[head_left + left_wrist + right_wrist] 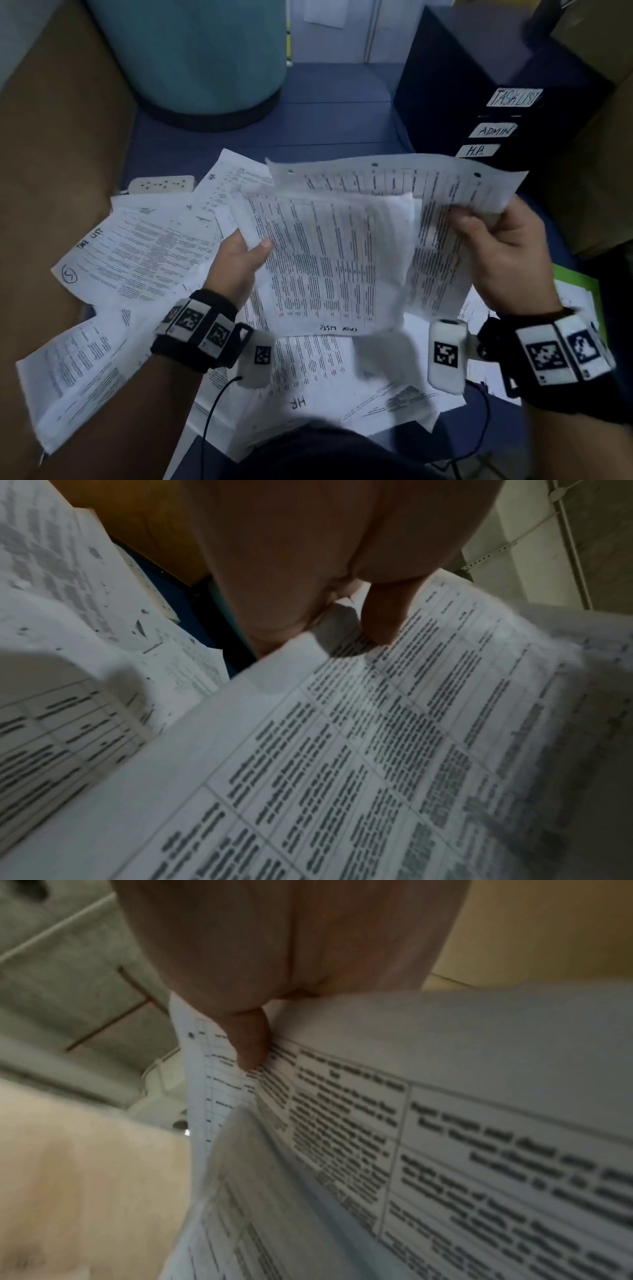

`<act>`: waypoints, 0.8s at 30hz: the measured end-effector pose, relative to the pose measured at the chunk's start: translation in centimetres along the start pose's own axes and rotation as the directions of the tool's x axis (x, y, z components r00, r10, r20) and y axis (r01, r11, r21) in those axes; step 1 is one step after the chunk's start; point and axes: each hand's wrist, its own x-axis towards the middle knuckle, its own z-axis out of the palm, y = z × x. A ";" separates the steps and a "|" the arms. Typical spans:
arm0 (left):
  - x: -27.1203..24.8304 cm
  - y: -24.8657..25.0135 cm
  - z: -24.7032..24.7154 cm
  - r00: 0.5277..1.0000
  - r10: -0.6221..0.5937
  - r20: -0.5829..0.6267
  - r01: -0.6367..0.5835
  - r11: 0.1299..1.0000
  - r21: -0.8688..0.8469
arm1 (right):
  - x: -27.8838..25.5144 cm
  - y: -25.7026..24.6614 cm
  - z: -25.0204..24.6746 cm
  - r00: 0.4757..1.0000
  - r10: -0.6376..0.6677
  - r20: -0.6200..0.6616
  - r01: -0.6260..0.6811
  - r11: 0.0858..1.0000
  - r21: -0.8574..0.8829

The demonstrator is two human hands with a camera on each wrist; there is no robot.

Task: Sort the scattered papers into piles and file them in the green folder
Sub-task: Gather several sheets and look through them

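Note:
Both hands hold printed table sheets up over the blue desk. My left hand (245, 251) pinches the left edge of the front sheet (325, 263), thumb on top; the left wrist view shows that thumb on the front sheet (342, 750). My right hand (493, 240) grips a hole-punched sheet (438, 185) behind it by its right edge, and in the right wrist view the hand (250, 1047) has its thumb pressed on that sheet (479, 1096). More scattered papers (144, 260) lie below and to the left, some marked "HR" and "Task list". A corner of the green folder (575, 279) shows at the right under papers.
A black drawer unit (493, 113) labelled TASKLIST, ADMIN and H.R. stands at the back right. A teal cylinder (191, 58) stands at the back left. A white power strip (161, 184) lies by the papers. Brown board (58, 154) borders the left side.

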 end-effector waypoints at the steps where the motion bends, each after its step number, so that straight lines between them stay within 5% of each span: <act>1: 0.2 0.3 0.0 1.000 -0.010 -0.004 0.010 0.999 -0.030 | 0.4 0.6 0.1 0.997 0.071 -0.003 -0.071 0.995 0.077; 6: 1.0 -0.7 -1.6 1.000 -0.016 -0.011 0.017 0.997 0.075 | 0.2 5.0 3.9 0.912 0.381 0.152 -0.398 0.911 0.103; 10: 0.9 -3.8 -4.1 0.981 -0.024 -0.194 0.084 0.946 0.311 | -1.0 8.7 7.2 0.785 0.571 0.241 -0.604 0.792 0.092; 13: 0.2 -5.5 -6.2 0.950 0.025 -0.312 0.132 0.873 0.469 | -1.6 14.0 8.2 0.643 0.753 0.142 -0.713 0.656 -0.249; 15: -0.4 -6.3 -7.4 0.926 0.018 -0.376 0.192 0.836 0.514 | -2.3 16.9 9.0 0.553 0.833 0.027 -0.640 0.445 -0.626; 18: -0.6 -7.2 -8.4 0.910 -0.008 -0.416 0.249 0.811 0.529 | -3.6 18.2 10.6 0.563 0.795 -0.226 -0.600 0.206 -0.773; 21: -0.6 -7.5 -8.6 0.898 -0.031 -0.440 0.268 0.829 0.490 | -4.4 19.0 11.9 0.571 0.760 -0.309 -0.644 0.182 -0.743; 24: -0.6 -7.2 -8.2 0.899 -0.026 -0.438 0.254 0.845 0.470 | -4.3 20.0 12.2 0.554 0.795 -0.248 -0.638 0.214 -0.739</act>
